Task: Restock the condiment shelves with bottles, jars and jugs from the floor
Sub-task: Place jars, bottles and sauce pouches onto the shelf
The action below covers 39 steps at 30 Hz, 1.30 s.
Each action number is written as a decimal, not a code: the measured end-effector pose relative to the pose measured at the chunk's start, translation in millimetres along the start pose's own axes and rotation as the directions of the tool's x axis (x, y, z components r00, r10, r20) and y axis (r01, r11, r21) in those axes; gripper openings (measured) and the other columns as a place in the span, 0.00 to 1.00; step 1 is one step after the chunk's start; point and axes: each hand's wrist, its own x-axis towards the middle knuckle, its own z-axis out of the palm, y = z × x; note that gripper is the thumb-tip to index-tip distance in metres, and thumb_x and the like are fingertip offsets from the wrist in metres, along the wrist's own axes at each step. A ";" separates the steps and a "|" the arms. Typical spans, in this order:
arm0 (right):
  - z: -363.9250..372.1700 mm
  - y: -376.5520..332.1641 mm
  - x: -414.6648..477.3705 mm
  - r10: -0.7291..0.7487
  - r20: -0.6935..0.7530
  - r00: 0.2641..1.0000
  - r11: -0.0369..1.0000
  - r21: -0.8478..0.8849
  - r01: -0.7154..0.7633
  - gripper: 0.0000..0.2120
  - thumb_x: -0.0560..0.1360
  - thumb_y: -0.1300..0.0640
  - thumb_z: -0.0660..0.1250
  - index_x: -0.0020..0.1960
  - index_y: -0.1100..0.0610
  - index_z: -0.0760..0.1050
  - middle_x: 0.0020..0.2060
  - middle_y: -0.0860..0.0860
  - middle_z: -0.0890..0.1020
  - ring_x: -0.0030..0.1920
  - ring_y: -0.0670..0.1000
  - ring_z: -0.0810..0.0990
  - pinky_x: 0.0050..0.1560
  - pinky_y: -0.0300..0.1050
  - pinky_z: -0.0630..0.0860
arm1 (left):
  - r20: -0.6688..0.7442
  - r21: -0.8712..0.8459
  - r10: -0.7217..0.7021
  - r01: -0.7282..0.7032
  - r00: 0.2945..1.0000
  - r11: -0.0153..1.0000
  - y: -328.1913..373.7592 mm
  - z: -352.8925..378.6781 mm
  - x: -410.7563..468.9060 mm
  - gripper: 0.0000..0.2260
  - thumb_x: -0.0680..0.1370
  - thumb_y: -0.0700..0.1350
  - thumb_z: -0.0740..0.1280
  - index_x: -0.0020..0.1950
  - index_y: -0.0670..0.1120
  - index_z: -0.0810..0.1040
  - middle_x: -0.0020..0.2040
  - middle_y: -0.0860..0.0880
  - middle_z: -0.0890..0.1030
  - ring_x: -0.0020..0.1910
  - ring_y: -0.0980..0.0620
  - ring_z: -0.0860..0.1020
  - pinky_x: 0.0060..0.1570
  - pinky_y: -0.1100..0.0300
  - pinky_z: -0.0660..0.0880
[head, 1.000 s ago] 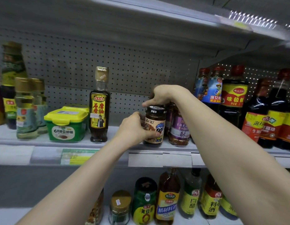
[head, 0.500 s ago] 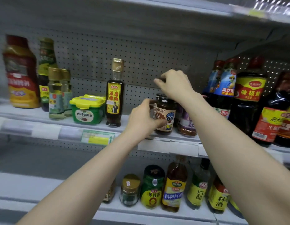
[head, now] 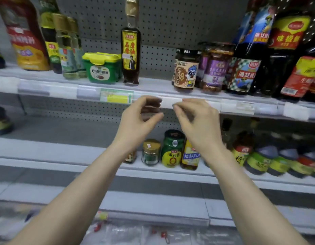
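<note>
The left hand (head: 142, 119) is held up in front of the top shelf's (head: 64, 89) edge. Its fingers are bent a little and its thumb is apart from them. It holds nothing. The right hand (head: 197, 124) is just beside it, also up by the shelf edge. Its fingers are bent and loose, a bit blurry, and it holds nothing too. Both bare arms reach in from the near side.

The jar (head: 185, 71) with a cartoon face stands upright on the top shelf, just above the right hand and apart from it.

On the top shelf, from the left, stand a red bottle (head: 24, 38), some green bottles (head: 64, 46), a green tub (head: 102, 69) and a tall dark bottle (head: 131, 50). Right of the jar come a purple jar (head: 215, 68) and big dark bottles (head: 285, 50). A yellow tag (head: 117, 97) sits on the shelf edge. Behind is a gray wall (head: 170, 23) full of little holes.

On the low shelf (head: 47, 152) stand a small jar (head: 151, 152) and a green jar (head: 172, 149).
</note>
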 end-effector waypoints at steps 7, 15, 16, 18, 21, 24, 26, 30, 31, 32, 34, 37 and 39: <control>36.4 -2.1 -116.2 0.194 0.114 0.974 0.980 0.020 -0.198 0.06 0.78 0.58 0.70 0.50 0.59 0.86 0.46 0.51 0.87 0.51 0.52 0.83 0.52 0.52 0.79 | 0.136 -0.020 -0.148 0.153 0.980 0.988 -57.0 -5.1 -84.1 0.12 0.75 0.38 0.72 0.55 0.49 0.78 0.51 0.53 0.83 0.50 0.57 0.82 0.52 0.61 0.79; 65.5 -0.2 -276.6 0.482 0.348 0.804 0.859 -0.007 -0.512 0.06 0.79 0.57 0.70 0.51 0.55 0.86 0.47 0.43 0.85 0.52 0.44 0.81 0.55 0.34 0.74 | 0.287 -0.005 -0.447 0.468 0.847 0.884 -141.3 5.2 -213.3 0.12 0.76 0.40 0.72 0.54 0.54 0.78 0.51 0.56 0.82 0.49 0.59 0.81 0.48 0.64 0.78; 70.0 4.3 -297.6 0.517 0.376 0.769 0.832 -0.009 -0.555 0.07 0.79 0.56 0.70 0.52 0.55 0.86 0.48 0.42 0.85 0.53 0.43 0.81 0.55 0.34 0.74 | 0.307 0.006 -0.480 0.503 0.822 0.864 -153.1 8.6 -230.4 0.11 0.76 0.39 0.71 0.55 0.53 0.78 0.51 0.55 0.82 0.49 0.58 0.81 0.48 0.65 0.77; 76.1 14.1 -336.3 0.596 0.407 0.693 0.756 0.008 -0.655 0.08 0.79 0.53 0.69 0.54 0.53 0.85 0.49 0.42 0.85 0.54 0.42 0.82 0.55 0.40 0.77 | 0.337 0.034 -0.539 0.562 0.772 0.826 -172.6 14.7 -261.4 0.11 0.77 0.38 0.71 0.56 0.50 0.78 0.51 0.54 0.82 0.49 0.58 0.81 0.48 0.67 0.76; 82.9 37.0 -389.5 0.722 0.403 0.563 0.611 0.010 -0.791 0.14 0.77 0.46 0.67 0.55 0.53 0.85 0.49 0.43 0.86 0.55 0.42 0.83 0.55 0.42 0.78 | 0.344 0.081 -0.638 0.655 0.689 0.751 -203.2 26.7 -306.2 0.11 0.77 0.37 0.71 0.55 0.50 0.77 0.50 0.56 0.82 0.48 0.59 0.81 0.48 0.68 0.76; 86.9 64.5 -439.8 0.785 0.386 0.484 0.541 -0.049 -0.839 0.11 0.78 0.50 0.69 0.55 0.54 0.85 0.45 0.35 0.84 0.52 0.42 0.84 0.53 0.33 0.76 | 0.361 0.126 -0.697 0.708 0.619 0.695 -230.6 42.9 -350.2 0.12 0.77 0.37 0.71 0.54 0.53 0.78 0.49 0.57 0.83 0.49 0.62 0.81 0.48 0.71 0.75; 88.6 84.0 -474.4 0.815 0.394 0.424 0.491 -0.084 -0.867 0.09 0.78 0.52 0.70 0.55 0.53 0.85 0.44 0.34 0.84 0.51 0.42 0.84 0.54 0.37 0.78 | 0.387 0.154 -0.727 0.737 0.567 0.658 -250.7 61.2 -380.4 0.13 0.77 0.38 0.71 0.51 0.57 0.77 0.46 0.62 0.83 0.49 0.64 0.81 0.48 0.71 0.75; 85.5 109.9 -530.1 0.866 0.386 0.320 0.392 -0.124 -0.912 0.11 0.78 0.48 0.68 0.56 0.51 0.85 0.48 0.43 0.86 0.52 0.43 0.84 0.56 0.47 0.80 | 0.429 0.225 -0.756 0.752 0.494 0.619 -280.9 96.7 -430.0 0.15 0.76 0.40 0.72 0.52 0.61 0.76 0.51 0.60 0.83 0.52 0.61 0.81 0.57 0.56 0.78; 83.3 117.9 -547.8 0.881 0.366 0.299 0.364 -0.122 -0.923 0.09 0.78 0.49 0.69 0.55 0.49 0.85 0.47 0.42 0.86 0.52 0.42 0.84 0.56 0.45 0.79 | 0.444 0.239 -0.762 0.758 0.471 0.607 -290.1 108.5 -444.1 0.16 0.76 0.40 0.72 0.52 0.61 0.76 0.52 0.58 0.83 0.53 0.60 0.81 0.59 0.53 0.78; 81.0 123.0 -561.0 0.893 0.350 0.283 0.343 -0.121 -0.932 0.07 0.78 0.51 0.69 0.53 0.46 0.84 0.46 0.40 0.85 0.51 0.41 0.84 0.55 0.44 0.79 | 0.449 0.252 -0.767 0.758 0.459 0.602 -295.9 116.2 -454.8 0.16 0.76 0.39 0.72 0.51 0.62 0.76 0.52 0.57 0.83 0.54 0.59 0.81 0.59 0.51 0.78; 75.5 135.2 -594.3 0.918 0.319 0.234 0.292 -0.148 -0.945 0.06 0.79 0.53 0.69 0.52 0.48 0.85 0.45 0.41 0.86 0.49 0.42 0.84 0.53 0.44 0.79 | 0.472 0.283 -0.775 0.761 0.420 0.584 -311.3 136.3 -479.3 0.16 0.75 0.38 0.73 0.52 0.59 0.77 0.52 0.55 0.83 0.54 0.59 0.82 0.60 0.51 0.78; 66.3 148.0 -640.2 0.951 0.270 0.151 0.200 -0.162 -0.966 0.07 0.79 0.55 0.70 0.55 0.50 0.84 0.44 0.40 0.85 0.46 0.40 0.83 0.49 0.40 0.78 | 0.532 0.324 -0.773 0.760 0.346 0.563 -331.1 163.9 -511.8 0.12 0.76 0.38 0.72 0.55 0.51 0.78 0.54 0.52 0.83 0.56 0.58 0.81 0.60 0.56 0.77; 60.0 154.7 -676.4 0.966 0.236 0.104 0.145 -0.161 -0.976 0.07 0.79 0.57 0.69 0.54 0.48 0.82 0.43 0.38 0.84 0.45 0.39 0.83 0.46 0.37 0.77 | 0.567 0.366 -0.771 0.749 0.291 0.552 -346.5 185.8 -537.9 0.12 0.76 0.37 0.71 0.57 0.49 0.79 0.55 0.51 0.83 0.57 0.56 0.81 0.61 0.59 0.76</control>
